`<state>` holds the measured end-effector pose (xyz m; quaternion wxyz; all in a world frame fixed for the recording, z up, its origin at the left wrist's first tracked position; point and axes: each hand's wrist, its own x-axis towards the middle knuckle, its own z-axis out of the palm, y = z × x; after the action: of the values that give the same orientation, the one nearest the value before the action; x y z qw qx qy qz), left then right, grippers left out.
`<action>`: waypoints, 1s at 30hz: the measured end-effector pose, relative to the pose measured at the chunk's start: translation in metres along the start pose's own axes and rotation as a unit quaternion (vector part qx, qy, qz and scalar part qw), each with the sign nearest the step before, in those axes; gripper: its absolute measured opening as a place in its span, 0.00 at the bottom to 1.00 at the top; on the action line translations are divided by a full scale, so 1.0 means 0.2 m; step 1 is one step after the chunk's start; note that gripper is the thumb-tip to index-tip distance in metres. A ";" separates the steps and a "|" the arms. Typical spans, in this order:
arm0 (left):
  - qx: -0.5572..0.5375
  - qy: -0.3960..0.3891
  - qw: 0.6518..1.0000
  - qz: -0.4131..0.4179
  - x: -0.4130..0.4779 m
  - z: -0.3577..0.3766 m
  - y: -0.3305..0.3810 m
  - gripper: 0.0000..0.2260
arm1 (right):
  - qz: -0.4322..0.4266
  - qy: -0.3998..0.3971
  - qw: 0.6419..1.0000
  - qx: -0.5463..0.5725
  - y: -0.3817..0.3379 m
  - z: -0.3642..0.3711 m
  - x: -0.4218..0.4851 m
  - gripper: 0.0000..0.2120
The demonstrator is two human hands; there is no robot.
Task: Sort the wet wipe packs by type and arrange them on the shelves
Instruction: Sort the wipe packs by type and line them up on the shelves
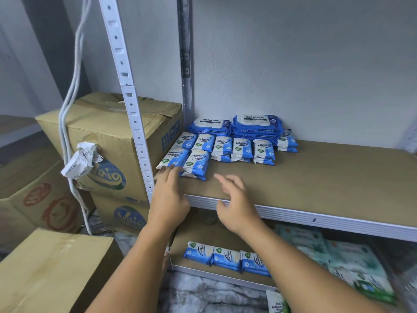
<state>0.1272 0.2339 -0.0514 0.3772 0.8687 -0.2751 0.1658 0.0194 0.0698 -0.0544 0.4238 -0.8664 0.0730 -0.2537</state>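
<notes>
Fingers point(173, 171) of L hand point(168, 199) straight, tips on front-left wipe pack point(174, 158); R hand point(237, 208) fingers loose, empty, over upper shelf point(316, 177)

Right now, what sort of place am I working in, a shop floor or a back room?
Most likely a storeroom or stock room: a bare slotted metal shelving rack, taped cardboard cartons stacked beside it, and many identical wet wipe packs laid out in rows.
</notes>
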 end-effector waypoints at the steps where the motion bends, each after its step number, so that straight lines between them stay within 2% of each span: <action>1: -0.002 0.030 1.000 -0.006 -0.05 -0.01 0.03 0.20 | -0.025 0.049 0.998 -0.004 0.02 -0.04 -0.10 0.24; 3: -0.005 0.080 0.996 -0.023 -0.14 -0.02 0.09 0.11 | -0.054 0.137 0.988 -0.041 0.08 -0.10 -0.29 0.18; 5: -0.015 0.070 0.996 -0.051 -0.22 -0.03 0.15 0.10 | -0.002 0.147 0.987 -0.063 0.15 -0.15 -0.43 0.16; 8: -0.015 -0.014 0.993 -0.118 -0.36 -0.03 0.21 0.08 | 0.137 0.068 0.986 -0.067 0.24 -0.18 -0.56 0.18; 10: -0.009 -0.095 0.982 -0.160 -0.43 -0.01 0.26 0.06 | 0.239 0.007 0.968 -0.072 0.29 -0.21 -0.62 0.15; 11: -0.002 -0.133 0.979 -0.155 -0.46 0.01 0.28 0.06 | 0.281 -0.013 0.957 -0.075 0.31 -0.23 -0.64 0.14; 13: 0.010 -0.189 0.975 -0.113 -0.51 0.06 0.30 0.07 | 0.339 -0.039 0.938 -0.064 0.36 -0.27 -0.67 0.15; 16: 0.005 -0.244 0.968 -0.060 -0.56 0.15 0.32 0.11 | 0.381 -0.033 0.922 -0.052 0.43 -0.31 -0.70 0.15; 19: 0.023 -0.280 0.959 -0.039 -0.58 0.23 0.34 0.14 | 0.419 -0.028 0.906 -0.055 0.48 -0.33 -0.71 0.09; 21: 0.038 -0.295 0.954 -0.040 -0.57 0.29 0.32 0.15 | 0.448 -0.031 0.891 -0.062 0.52 -0.32 -0.70 0.06; 25: 0.063 -0.336 0.938 -0.054 -0.54 0.43 0.25 0.21 | 0.508 -0.011 0.861 -0.034 0.62 -0.26 -0.68 0.07; 30: 0.077 -0.382 0.916 -0.097 -0.48 0.65 0.10 0.26 | 0.589 0.034 0.805 0.062 0.84 -0.17 -0.66 0.11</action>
<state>0.0496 0.1595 -0.1728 0.1891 0.9146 -0.2989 -0.1957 -0.0972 -0.0143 -0.2165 0.5420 -0.6194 0.5679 0.0115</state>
